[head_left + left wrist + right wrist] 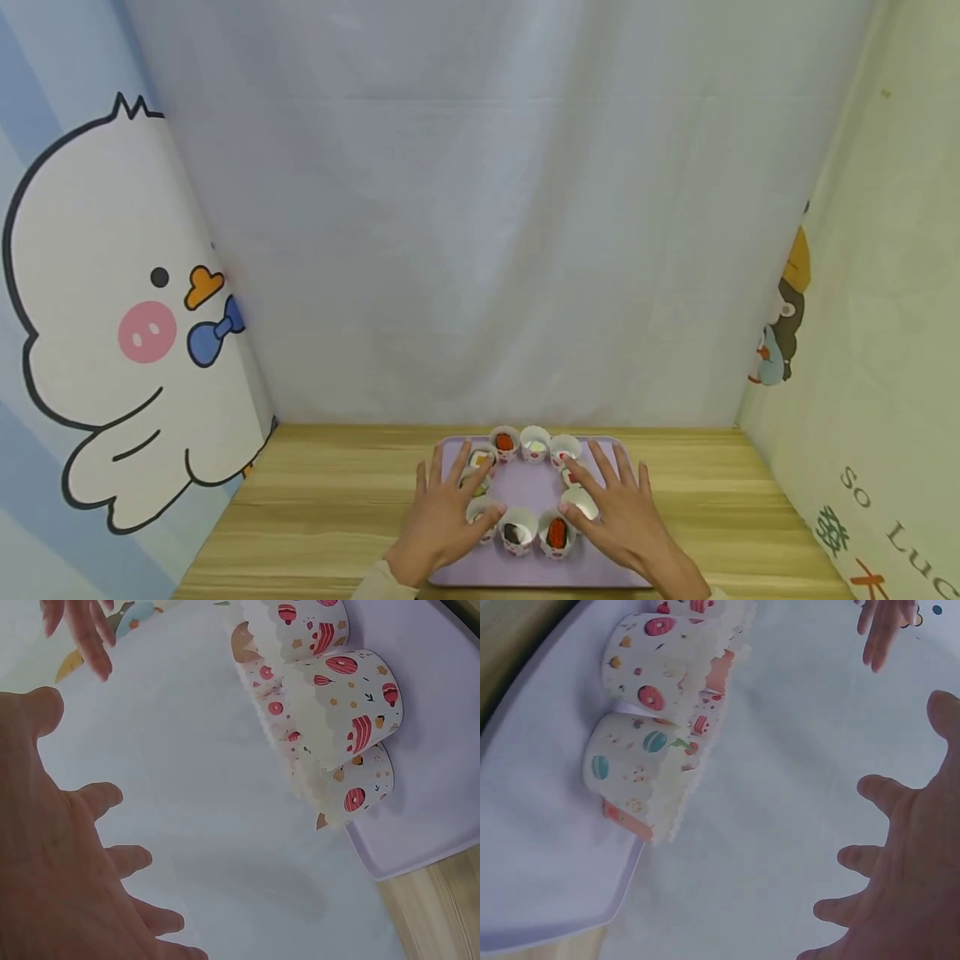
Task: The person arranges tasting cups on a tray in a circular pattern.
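On a lilac tray stands a ring of several small white paper cups, printed with pink sweets. Inside them lie small pieces that resemble sushi, among them an orange-red-topped one and a dark one. My left hand is over the tray's left side, fingers spread, covering parts of the left cups. Over the right side spreads my right hand, partly hiding the cups there. Both wrist views show the hands apart from the cups and holding nothing. The contents of some cups are hidden.
The tray rests on a wood-grain table. Behind it hangs a pale grey curtain. A cartoon duck panel flanks the left, and a pale yellow-green printed panel the right.
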Demonstrator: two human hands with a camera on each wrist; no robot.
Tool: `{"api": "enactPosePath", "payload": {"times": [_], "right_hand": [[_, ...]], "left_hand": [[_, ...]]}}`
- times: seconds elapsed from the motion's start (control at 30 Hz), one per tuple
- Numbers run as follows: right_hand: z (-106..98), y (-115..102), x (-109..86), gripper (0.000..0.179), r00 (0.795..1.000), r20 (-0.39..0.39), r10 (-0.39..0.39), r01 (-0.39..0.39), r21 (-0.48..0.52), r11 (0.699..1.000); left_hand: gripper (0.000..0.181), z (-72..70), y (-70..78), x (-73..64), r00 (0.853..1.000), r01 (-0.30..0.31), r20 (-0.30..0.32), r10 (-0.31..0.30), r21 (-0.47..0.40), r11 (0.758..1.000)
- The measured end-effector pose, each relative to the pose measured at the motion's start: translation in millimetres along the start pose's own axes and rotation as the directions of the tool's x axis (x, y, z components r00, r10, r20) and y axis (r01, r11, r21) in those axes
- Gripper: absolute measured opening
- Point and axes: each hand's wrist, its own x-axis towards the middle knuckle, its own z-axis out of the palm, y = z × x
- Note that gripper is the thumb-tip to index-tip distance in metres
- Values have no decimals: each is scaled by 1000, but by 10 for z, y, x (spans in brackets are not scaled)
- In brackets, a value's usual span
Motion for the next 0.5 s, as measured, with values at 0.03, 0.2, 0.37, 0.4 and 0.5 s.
{"api": "enactPosePath", "payload": {"times": [0.03, 0.2, 0.37, 0.4, 0.5], "right_hand": [[-2, -13, 14, 61, 1000, -3, -3, 3, 0, 1000], [0, -33, 21, 62, 999, -32, -12, 12, -4, 1000], [23, -2, -9, 61, 999, -46, -8, 7, -18, 1000], [28, 6, -15, 61, 999, -45, -4, 3, -23, 1000], [33, 19, -25, 61, 999, -42, 5, -6, -25, 1000]], "left_hand": [[66, -5, 6, -1, 1000, 3, 2, -3, 3, 1000], [67, -15, 36, -7, 999, 17, 32, -16, -19, 1000], [68, -8, 53, -14, 999, 25, 43, -24, -28, 999], [68, -7, 56, -15, 999, 26, 41, -24, -31, 999], [66, -2, 58, -16, 999, 26, 37, -24, -35, 999]]}}
